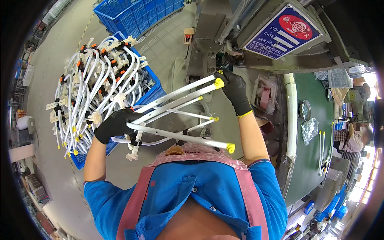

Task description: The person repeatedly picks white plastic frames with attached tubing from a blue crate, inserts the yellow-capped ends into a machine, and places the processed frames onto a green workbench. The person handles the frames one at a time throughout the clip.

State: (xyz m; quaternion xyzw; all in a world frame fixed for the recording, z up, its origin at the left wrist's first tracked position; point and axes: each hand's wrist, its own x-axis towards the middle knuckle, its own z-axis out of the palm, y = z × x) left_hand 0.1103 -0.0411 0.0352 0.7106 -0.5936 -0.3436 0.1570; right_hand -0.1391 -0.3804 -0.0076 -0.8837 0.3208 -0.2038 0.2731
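A white tube frame [176, 99] with several bars and yellow end pieces stretches between my hands in front of my chest. My left hand [119, 124], in a black glove, is closed round the bars at their left end. Gloved in black too, my right hand [237, 91] grips the far right end of one bar, beside a yellow end piece [219, 83] and close under the machine [224, 36]. The right fingertips are partly hidden. Below my left hand, a whitish plastic clip [133, 152] hangs at the lower bars.
On the left, a blue crate [154, 80] is heaped with bent white tubes [94, 76] carrying black, orange and yellow fittings. Stacked blue baskets [138, 18] stand at the back. At the right, a green table [306, 168] holds a metal bowl [305, 110]; another person [356, 140] is beyond.
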